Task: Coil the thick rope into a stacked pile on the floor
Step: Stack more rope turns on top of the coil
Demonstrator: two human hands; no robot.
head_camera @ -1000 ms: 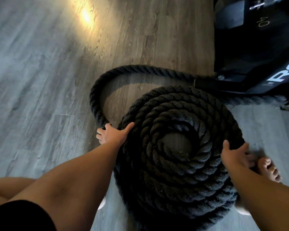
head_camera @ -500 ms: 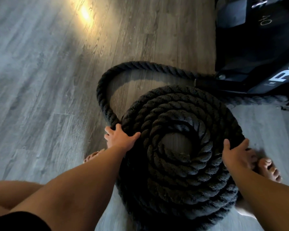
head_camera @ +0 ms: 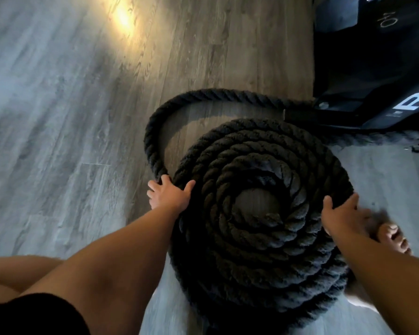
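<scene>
- Thick rope (head_camera: 259,257): black and twisted. Most of it lies in a round stacked pile on the wood-plank floor (head_camera: 58,117), hollow at the centre.
- Loose loop (head_camera: 153,139): one strand arcs from the pile's left side toward the black gym equipment (head_camera: 373,68); not yet laid.
- Left hand (head_camera: 169,195): fingers curled round the loose strand where it meets the pile, thumb on the outer turn.
- Right hand (head_camera: 341,215): fingers spread against the pile's right rim, holding nothing; somewhat blurred.
- Bare foot (head_camera: 394,238): just beside that rim.
- Step in hand: feeding remaining slack onto the pile; the task looks well advanced.
- Next move calls for: drawing the loop inward onto the top turn while the right hand steadies the stack.
</scene>
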